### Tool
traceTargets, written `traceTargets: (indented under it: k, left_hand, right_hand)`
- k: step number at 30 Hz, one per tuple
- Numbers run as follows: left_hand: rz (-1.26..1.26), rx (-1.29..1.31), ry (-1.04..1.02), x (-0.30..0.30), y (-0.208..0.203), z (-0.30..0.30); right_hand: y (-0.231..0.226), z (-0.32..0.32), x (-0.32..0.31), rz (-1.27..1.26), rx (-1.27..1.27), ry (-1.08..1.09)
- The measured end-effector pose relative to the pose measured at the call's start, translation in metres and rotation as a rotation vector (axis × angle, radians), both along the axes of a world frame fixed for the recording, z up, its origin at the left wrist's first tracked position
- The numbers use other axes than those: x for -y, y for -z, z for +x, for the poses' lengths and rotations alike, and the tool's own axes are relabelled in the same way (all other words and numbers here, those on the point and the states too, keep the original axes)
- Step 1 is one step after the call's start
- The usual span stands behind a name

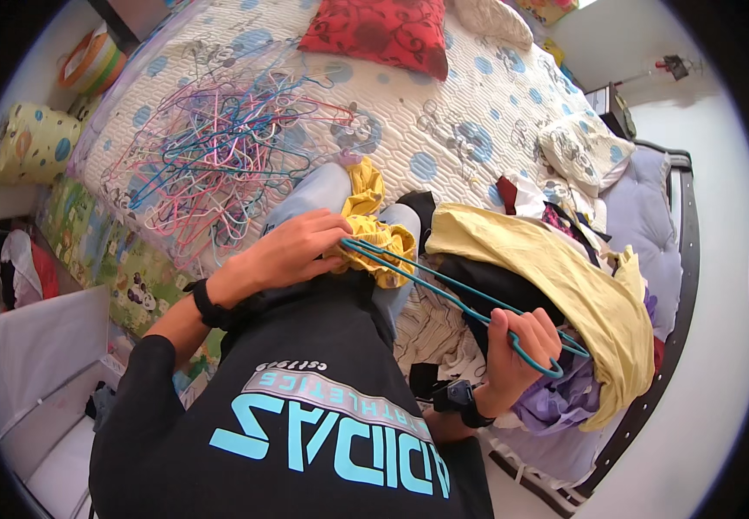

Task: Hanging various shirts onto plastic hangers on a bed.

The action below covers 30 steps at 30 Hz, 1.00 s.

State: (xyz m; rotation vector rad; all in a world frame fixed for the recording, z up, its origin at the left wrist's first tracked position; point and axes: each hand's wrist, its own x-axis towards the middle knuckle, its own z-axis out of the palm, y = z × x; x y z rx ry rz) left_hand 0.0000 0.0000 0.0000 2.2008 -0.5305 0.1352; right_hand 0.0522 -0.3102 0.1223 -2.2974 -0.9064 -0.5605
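A teal clothes hanger [444, 289] stretches across my lap. Its hook end is in my right hand [520, 350], whose fingers are wrapped round it. The hanger's other end reaches the gathered edge of a yellow garment [378, 232] with small dark spots, which lies bunched over my knees. My left hand [302, 246] grips that garment's edge right beside the hanger's tip, fingers closed. Whether the tip sits inside the garment I cannot tell. Just beyond my right hand, a large pale yellow cloth [539, 264] lies over a pile of clothes.
A tangled heap of pink, blue and white hangers [227, 143] lies on the patterned bed [400, 117] to the left. A red cushion [379, 33] is at the far side. Purple clothing [560, 398] shows in the right-hand pile. A white storage box [46, 346] stands at the lower left.
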Motion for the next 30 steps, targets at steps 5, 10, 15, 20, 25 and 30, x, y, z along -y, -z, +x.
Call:
traceTargets:
  k: [5, 10, 15, 20, 25, 30]
  left_hand:
    - [0.009, 0.012, -0.015, 0.008, 0.006, -0.001]
    - [0.068, 0.0, -0.012, 0.003, 0.006, 0.003]
    - [0.08, 0.057, 0.008, 0.005, 0.003, 0.011]
    - [-0.142, 0.029, 0.166, 0.035, -0.007, 0.028]
    - [-0.155, 0.104, 0.265, 0.063, -0.012, 0.047]
    - [-0.17, -0.09, 0.301, 0.06, -0.027, 0.048]
  right_hand:
    - [0.023, 0.008, 0.013, -0.055, -0.076, 0.081]
    - [0.034, 0.003, 0.011, -0.048, -0.155, 0.099]
    - [0.029, 0.001, 0.019, -0.096, -0.146, 0.144]
    - [0.04, 0.0, -0.005, -0.134, -0.188, 0.087]
    - [0.074, -0.002, -0.038, -0.203, -0.411, 0.034]
    - [0.113, 0.002, -0.022, 0.231, -0.709, 0.051]
